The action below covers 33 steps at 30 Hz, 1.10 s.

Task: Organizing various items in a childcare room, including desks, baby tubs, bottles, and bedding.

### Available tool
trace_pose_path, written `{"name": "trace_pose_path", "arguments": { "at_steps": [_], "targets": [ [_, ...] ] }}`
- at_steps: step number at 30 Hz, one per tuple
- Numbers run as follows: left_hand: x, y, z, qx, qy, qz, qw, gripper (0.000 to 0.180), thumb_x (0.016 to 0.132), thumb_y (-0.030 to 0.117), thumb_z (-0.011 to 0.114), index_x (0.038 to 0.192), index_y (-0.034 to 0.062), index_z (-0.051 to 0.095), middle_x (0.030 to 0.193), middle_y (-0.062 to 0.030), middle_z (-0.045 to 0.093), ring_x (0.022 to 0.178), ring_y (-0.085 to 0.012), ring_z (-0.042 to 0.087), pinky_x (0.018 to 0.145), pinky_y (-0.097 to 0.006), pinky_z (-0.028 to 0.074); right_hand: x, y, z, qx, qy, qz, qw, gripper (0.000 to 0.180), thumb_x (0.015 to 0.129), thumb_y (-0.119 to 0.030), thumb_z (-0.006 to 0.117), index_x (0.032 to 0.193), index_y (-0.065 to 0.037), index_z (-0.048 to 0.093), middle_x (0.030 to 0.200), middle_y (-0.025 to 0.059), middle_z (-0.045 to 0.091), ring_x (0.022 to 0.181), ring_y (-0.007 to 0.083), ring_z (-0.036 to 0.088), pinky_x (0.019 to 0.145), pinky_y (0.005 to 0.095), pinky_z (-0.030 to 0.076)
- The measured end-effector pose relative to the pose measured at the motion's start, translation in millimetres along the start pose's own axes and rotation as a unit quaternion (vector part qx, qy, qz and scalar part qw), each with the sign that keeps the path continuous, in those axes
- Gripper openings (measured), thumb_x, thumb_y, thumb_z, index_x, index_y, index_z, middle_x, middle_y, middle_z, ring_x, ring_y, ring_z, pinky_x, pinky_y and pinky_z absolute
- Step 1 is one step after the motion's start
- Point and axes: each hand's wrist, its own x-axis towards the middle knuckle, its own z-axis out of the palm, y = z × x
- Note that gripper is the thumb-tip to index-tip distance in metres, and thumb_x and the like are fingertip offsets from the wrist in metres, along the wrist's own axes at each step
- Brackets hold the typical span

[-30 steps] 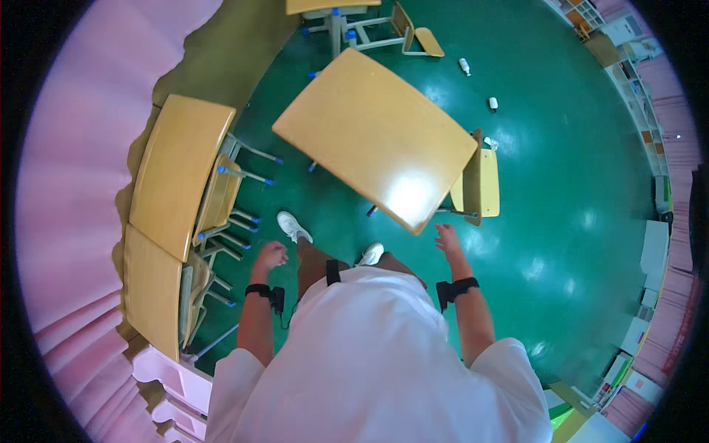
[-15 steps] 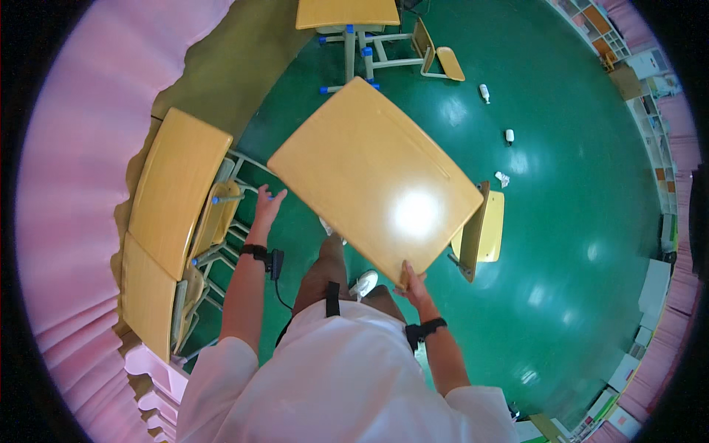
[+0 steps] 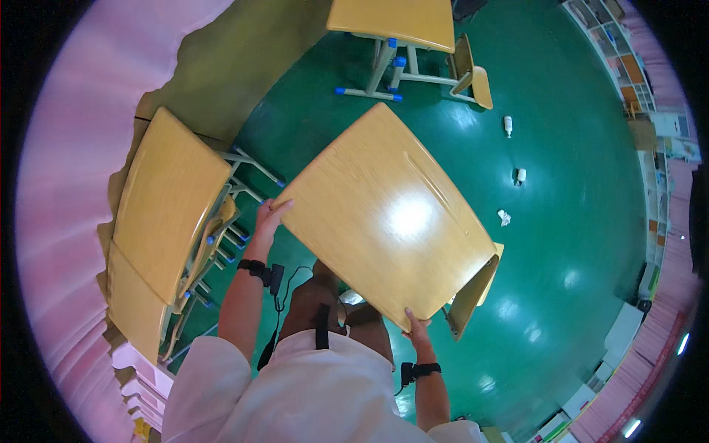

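While the left hand (image 3: pixel 270 221) clasps the left corner of a wooden desk (image 3: pixel 354 214), with its thumb over the top and its other fingers mostly hidden below the edge, the right hand (image 3: pixel 418 328) pinches the near corner the same way, thumb above and fingers curled beneath. The desk sits directly in front of the person, turned at a slant, its near edge spanning the space between the two hands. Its top is honey-coloured with fine wood grain, smooth and glossy, the corners rounded. A bright white glare spreads right of its middle, and a long, shallow groove runs alongside the far right edge. Its legs are hidden under the top.

Just beside its right end stands a wooden chair (image 3: pixel 473 299), partly covered by the desk; whether they touch cannot be told. On the green floor (image 3: pixel 576 221) farther right lie two white bottles (image 3: pixel 508 126) and a crumpled white scrap (image 3: pixel 504 218). Beyond the far corner stands another desk (image 3: pixel 395 22) with grey legs and blue feet.
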Motion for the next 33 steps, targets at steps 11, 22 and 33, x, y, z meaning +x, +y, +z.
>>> {"name": "trace_pose_path", "arguments": {
  "at_steps": [11,22,33],
  "targets": [
    [-7,7,-5,-0.09,0.103,-0.061,0.989,0.054,0.077,0.042,0.067,0.115,0.0083,0.049,0.108,-0.0072,0.057,0.097,-0.0196,0.057,0.078,-0.039,0.048,99,-188,1,-0.113,0.005,-0.272,0.956,0.104,0.066,-0.047,0.076,0.126,0.004,0.009,0.118,0.0224,0.045,0.105,0.0308,0.05,0.078,0.041,0.048],
    [-9,-13,-7,-0.175,0.191,-0.138,0.956,0.072,0.071,0.061,0.064,0.123,0.0132,0.045,0.115,-0.0051,0.052,0.104,-0.0252,0.051,0.082,-0.041,0.04,106,-413,69,-0.358,0.014,-0.388,0.849,0.093,0.059,-0.054,0.077,0.112,0.002,0.026,0.104,0.0304,0.056,0.098,0.0426,0.056,0.082,0.0456,0.045],
    [-44,28,58,-0.188,0.199,-0.197,0.941,0.079,0.073,0.069,0.052,0.125,0.0116,0.041,0.117,-0.0072,0.053,0.096,-0.0245,0.054,0.081,-0.04,0.034,154,-515,105,-0.375,-0.069,-0.495,0.781,0.085,0.065,-0.036,0.08,0.118,0.001,0.025,0.109,0.0231,0.056,0.101,0.0302,0.056,0.085,0.0408,0.045]
  ]
}}
